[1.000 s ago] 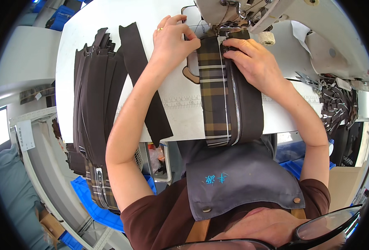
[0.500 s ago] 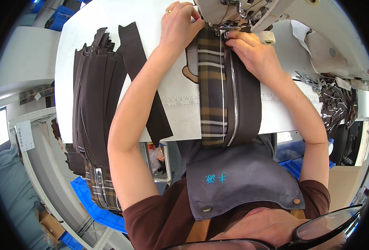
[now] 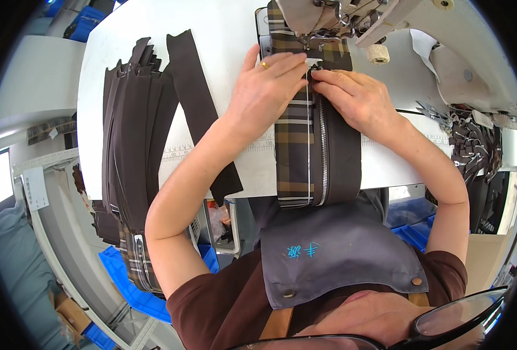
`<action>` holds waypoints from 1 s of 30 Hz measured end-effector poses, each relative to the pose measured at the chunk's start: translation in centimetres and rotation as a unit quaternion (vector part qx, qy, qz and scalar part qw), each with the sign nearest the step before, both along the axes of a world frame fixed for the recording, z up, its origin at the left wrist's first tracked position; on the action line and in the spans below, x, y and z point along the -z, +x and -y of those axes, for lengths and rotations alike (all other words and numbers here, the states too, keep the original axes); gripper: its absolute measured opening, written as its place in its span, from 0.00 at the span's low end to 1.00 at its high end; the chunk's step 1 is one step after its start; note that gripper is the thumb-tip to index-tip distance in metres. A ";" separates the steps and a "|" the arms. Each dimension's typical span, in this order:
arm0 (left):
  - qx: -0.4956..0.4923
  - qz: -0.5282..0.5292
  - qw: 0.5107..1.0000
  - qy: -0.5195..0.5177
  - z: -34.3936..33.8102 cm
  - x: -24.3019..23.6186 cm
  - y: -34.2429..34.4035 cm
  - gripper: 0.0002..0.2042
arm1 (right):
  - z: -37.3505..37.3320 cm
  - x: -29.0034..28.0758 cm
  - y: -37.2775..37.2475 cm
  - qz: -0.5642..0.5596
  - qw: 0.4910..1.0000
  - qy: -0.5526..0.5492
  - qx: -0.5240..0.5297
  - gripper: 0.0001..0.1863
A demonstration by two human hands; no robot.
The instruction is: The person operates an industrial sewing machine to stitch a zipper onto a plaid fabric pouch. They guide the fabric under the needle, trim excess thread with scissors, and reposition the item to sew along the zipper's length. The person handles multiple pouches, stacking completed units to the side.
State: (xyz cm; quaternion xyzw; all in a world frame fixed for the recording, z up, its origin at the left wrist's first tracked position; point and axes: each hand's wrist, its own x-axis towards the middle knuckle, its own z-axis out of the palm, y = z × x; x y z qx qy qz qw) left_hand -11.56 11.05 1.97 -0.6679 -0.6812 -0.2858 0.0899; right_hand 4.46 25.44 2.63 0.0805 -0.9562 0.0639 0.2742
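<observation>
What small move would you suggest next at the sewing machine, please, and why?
Perhaps guide the plaid fabric strip straight under the sewing machine head: its far part lies beneath, the left hand is over it, and the right hand is by the metal zipper.

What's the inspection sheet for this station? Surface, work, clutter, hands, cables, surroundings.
Surface: white table with a printed measuring scale across it.
Job's things: plaid-and-dark fabric piece with a metal zipper, its far part beneath the sewing machine, its near end past the table's front edge.
Clutter: stack of dark strips at left, a separate dark strip beside it, tangled scraps at right.
Grip: left hand blurred, fingers extended over the plaid, contact unclear; right hand has fingertips at the zipper's far end, pinch unclear.
Cables: nothing seen.
Surroundings: blue bin and cardboard box at lower left.
</observation>
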 end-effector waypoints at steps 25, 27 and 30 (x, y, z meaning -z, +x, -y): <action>-0.045 -0.047 0.998 -0.024 -0.6 0.4 -1.1 0.11 | -1.8 0.6 -0.5 -0.031 0.997 -0.067 0.010 0.10; -0.116 0.033 0.992 -0.033 -0.4 0.1 -1.2 0.11 | -1.8 0.6 -0.6 -0.032 0.997 -0.068 0.009 0.10; -0.187 0.026 0.982 -0.005 -0.2 -0.6 -1.2 0.11 | -1.8 0.6 -0.5 -0.032 0.997 -0.070 0.011 0.10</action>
